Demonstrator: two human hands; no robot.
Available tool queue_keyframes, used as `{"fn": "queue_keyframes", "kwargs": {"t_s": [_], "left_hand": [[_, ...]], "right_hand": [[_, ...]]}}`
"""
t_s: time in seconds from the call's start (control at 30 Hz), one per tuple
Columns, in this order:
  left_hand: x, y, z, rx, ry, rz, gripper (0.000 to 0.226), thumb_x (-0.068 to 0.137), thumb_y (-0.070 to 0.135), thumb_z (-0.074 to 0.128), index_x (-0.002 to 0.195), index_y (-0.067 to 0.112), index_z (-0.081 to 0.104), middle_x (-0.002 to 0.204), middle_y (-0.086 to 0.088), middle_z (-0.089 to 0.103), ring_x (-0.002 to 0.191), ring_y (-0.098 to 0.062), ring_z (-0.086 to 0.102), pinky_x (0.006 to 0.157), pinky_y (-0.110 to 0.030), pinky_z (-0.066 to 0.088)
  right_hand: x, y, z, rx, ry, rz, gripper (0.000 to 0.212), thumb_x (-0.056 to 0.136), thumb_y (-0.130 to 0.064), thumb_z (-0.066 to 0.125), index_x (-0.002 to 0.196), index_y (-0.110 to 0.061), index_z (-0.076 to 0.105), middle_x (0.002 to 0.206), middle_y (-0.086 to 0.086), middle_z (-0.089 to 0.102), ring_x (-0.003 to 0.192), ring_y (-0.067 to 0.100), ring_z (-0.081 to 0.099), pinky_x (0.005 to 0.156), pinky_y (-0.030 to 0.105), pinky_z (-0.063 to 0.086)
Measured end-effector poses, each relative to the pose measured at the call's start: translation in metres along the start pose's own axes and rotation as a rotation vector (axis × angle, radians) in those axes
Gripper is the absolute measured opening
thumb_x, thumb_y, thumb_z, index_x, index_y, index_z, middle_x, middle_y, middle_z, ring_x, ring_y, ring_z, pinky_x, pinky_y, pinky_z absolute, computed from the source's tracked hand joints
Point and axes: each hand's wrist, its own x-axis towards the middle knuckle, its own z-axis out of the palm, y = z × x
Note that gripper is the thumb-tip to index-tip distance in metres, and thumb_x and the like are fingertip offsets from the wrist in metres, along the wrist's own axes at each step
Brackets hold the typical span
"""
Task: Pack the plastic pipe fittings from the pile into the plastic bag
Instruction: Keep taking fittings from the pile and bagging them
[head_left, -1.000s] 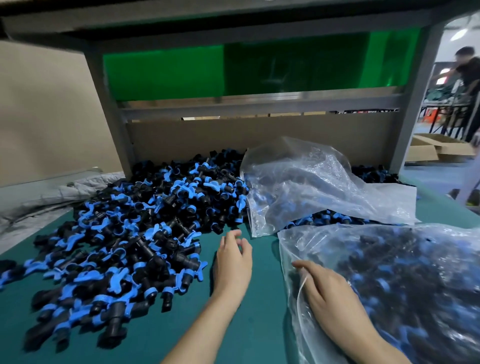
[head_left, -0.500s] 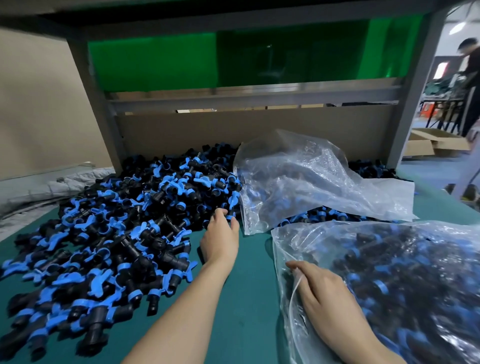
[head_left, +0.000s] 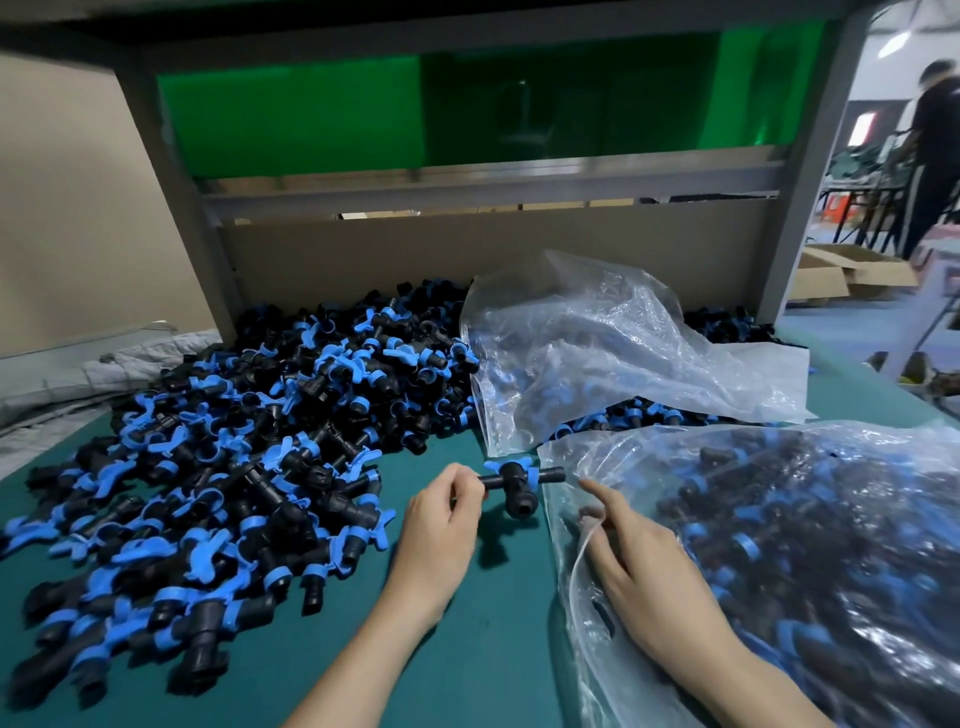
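Note:
A big pile of black and blue pipe fittings (head_left: 249, 457) covers the left half of the green table. My left hand (head_left: 441, 525) pinches one end of a single black tee fitting (head_left: 517, 480) and holds it just left of the mouth of the clear plastic bag (head_left: 805, 571). That bag lies at the right and holds many fittings. My right hand (head_left: 639, 566) rests on the bag at its open edge, forefinger stretched toward the fitting, thumb at the bag's rim.
A second crumpled clear bag (head_left: 597, 353) lies behind, over more fittings. A cardboard wall and grey metal frame (head_left: 171, 197) with a green panel close off the back. Grey padded cloth (head_left: 78, 374) lies at the far left. A person (head_left: 935, 156) stands at the far right.
My left hand reached into the pile's right edge, then drew back toward the bag with one tee fitting pinched in it. My right hand stayed on the bag's mouth.

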Motion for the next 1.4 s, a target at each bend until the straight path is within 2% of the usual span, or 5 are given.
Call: {"fn": "queue_keyframes", "kwargs": {"t_s": [0.2,0.8,0.97,1.13,1.4], "left_hand": [[-0.002,0.006,0.003,-0.008,-0.102,-0.024,0.047,0.082,0.061,0.036,0.073,0.015,0.043,0.061,0.006,0.044,0.05,-0.016,0.039,0.05,-0.031,0.035],[-0.004,0.007,0.003,0.144,-0.321,0.024,0.047,0.094,0.065,0.039,0.072,0.025,0.05,0.061,0.009,0.052,0.056,-0.013,0.047,0.06,-0.035,0.042],[-0.004,0.016,0.002,-0.077,-0.28,-0.038,0.025,0.095,0.047,0.052,0.107,0.026,0.059,0.064,0.01,0.061,0.055,-0.012,0.051,0.056,-0.023,0.045],[-0.006,0.019,0.0,-0.145,-0.28,-0.025,0.007,0.098,0.015,0.058,0.101,0.008,0.06,0.074,-0.001,0.063,0.053,-0.012,0.053,0.055,-0.022,0.047],[-0.003,0.015,0.0,-0.115,-0.271,-0.064,0.013,0.099,0.022,0.058,0.096,0.011,0.063,0.072,0.003,0.067,0.055,-0.012,0.056,0.058,-0.023,0.048]], "right_hand": [[0.0,0.001,0.001,0.01,0.02,-0.027,0.036,0.103,-0.038,0.039,0.138,-0.044,0.04,0.089,-0.024,0.061,0.082,0.001,0.053,0.078,0.029,0.039],[0.004,0.013,0.009,0.073,0.057,-0.007,0.013,0.102,-0.033,0.041,0.105,-0.038,0.053,0.1,-0.023,0.06,0.098,0.011,0.054,0.087,0.035,0.042],[0.004,0.014,0.01,0.071,0.06,-0.004,0.017,0.102,-0.038,0.033,0.098,-0.037,0.049,0.093,-0.022,0.058,0.092,0.006,0.049,0.082,0.034,0.039],[0.004,0.014,0.009,0.081,0.051,0.02,0.023,0.1,-0.043,0.027,0.096,-0.036,0.048,0.094,-0.017,0.059,0.092,0.012,0.049,0.082,0.036,0.04],[0.003,0.012,0.007,0.065,0.054,0.001,0.027,0.1,-0.044,0.024,0.097,-0.037,0.05,0.091,-0.016,0.059,0.09,0.014,0.049,0.081,0.037,0.04]]}}
